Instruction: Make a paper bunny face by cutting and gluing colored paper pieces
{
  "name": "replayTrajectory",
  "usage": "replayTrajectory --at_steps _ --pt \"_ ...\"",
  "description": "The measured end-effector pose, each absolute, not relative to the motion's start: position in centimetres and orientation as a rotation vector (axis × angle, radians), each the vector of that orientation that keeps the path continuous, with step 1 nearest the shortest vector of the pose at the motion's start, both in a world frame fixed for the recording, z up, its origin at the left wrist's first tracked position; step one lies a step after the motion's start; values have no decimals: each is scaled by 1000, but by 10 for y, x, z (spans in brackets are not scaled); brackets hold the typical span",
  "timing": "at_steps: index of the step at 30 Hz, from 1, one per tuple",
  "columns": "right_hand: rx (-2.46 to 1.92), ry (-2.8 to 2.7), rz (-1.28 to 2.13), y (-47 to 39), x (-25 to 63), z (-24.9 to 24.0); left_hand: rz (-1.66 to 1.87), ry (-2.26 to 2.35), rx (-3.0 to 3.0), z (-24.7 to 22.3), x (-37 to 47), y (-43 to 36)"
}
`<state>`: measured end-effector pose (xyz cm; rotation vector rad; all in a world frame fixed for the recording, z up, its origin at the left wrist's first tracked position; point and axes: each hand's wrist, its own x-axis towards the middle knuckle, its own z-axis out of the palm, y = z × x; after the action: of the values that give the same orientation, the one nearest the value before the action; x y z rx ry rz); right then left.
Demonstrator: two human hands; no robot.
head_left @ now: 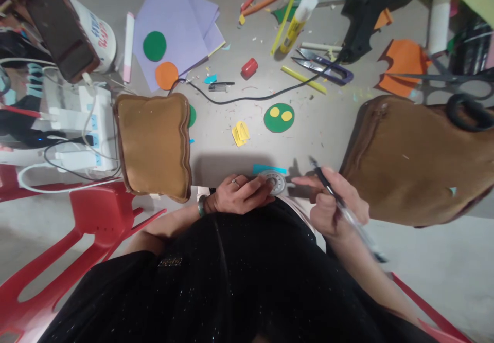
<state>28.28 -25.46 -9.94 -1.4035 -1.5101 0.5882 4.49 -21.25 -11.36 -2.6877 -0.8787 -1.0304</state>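
Observation:
At the table's near edge, my left hand (244, 194) has its fingers bent together over a round grey disc with small holes (278, 184), like a circle-drawing template. The disc lies partly over a blue paper strip (266, 169). My right hand (339, 204) is raised just right of the disc, closed on a pen (326, 181) with a clear barrel, its tip pointing up and away from the disc. Farther in on the table are a green paper circle with two yellow dots (279, 122) and small yellow paper pieces (241, 133).
Brown padded cushions lie left (152, 145) and right (417, 163). Scissors (324, 68), a glue stick (297, 26), a black glue gun (360, 16), a red cap (249, 68) and purple paper (173, 19) lie beyond. A black cable (254, 98) crosses the table; a power strip (98, 127) stands left.

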Motion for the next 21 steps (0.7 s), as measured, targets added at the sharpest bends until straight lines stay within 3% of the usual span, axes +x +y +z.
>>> replayTrajectory --at_steps 9,21 --pt "-1460 -1378 1014 -217 274 -79 -1065 -897 -2707 -109 46 -210" --pt "-1428 -1735 994 -192 282 -72 -1033 -903 -2733 -110 44 -212"
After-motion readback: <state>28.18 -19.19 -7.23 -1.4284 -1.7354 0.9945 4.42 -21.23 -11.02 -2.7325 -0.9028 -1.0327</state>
